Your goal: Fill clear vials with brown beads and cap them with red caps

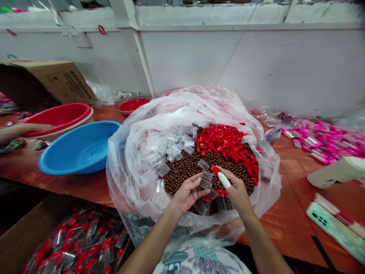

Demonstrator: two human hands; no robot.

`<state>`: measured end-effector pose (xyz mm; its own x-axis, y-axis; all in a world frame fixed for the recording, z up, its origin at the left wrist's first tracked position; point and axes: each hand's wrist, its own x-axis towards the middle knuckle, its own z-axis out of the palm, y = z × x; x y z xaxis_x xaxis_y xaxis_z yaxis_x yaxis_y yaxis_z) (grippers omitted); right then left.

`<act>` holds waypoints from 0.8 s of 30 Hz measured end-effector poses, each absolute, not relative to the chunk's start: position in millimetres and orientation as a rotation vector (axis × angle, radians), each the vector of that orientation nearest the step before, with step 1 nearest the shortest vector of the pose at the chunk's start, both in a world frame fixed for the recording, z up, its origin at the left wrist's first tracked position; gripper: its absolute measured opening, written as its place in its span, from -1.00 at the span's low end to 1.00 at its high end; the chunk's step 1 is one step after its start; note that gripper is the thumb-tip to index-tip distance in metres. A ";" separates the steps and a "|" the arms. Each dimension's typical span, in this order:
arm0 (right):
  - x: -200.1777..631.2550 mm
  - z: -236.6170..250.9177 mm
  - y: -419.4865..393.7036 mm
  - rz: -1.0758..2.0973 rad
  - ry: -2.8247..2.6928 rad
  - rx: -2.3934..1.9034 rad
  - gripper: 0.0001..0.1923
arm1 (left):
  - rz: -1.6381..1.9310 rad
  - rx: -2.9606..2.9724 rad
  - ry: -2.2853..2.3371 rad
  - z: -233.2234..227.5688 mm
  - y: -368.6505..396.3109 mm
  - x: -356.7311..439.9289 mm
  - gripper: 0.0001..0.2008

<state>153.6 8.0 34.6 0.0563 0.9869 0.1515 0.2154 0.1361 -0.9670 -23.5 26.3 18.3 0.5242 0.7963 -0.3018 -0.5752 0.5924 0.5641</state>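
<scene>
Between its thumb and fingers, my left hand (188,192) holds a small transparent plastic container (205,179); dark spots show in it, and whether they are balls inside or behind I cannot tell. My right hand (235,189), with a white covering on one finger, pinches a red plastic cap (215,169) just right of the container. Both hands are above a heap of small brown balls (182,173) in an open plastic bag (128,167). Loose transparent containers (178,146) lie on the heap's left, red caps (221,139) at its back and right. Capped containers (219,198) lie near my wrists.
A blue basin (76,150) stands left of the bag, beside a red basin (59,118) with another person's hand (37,128) at it. Red-capped containers (82,243) fill a carton below left. Pink-capped containers (327,137), a cup (336,173) and a phone (333,228) lie right.
</scene>
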 end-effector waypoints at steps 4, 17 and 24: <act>153.9 37.3 8.8 0.907 -1.386 -1.287 -0.65 | 0.888 0.454 0.561 15.4 24.6 -18.9 -0.70; 152.8 44.2 12.2 0.773 -1.666 -1.240 -0.65 | 0.940 0.589 0.641 22.8 24.4 -17.3 -0.66; 161.4 36.0 8.4 0.463 -1.934 -1.215 -0.48 | 0.975 0.709 0.731 22.3 24.0 -16.3 -0.63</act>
<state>161.4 8.4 36.0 -0.2298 0.8746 0.4269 0.5865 0.4745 -0.6564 -16.3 24.0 22.3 0.3729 0.9015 -0.2198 -0.4633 0.3861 0.7977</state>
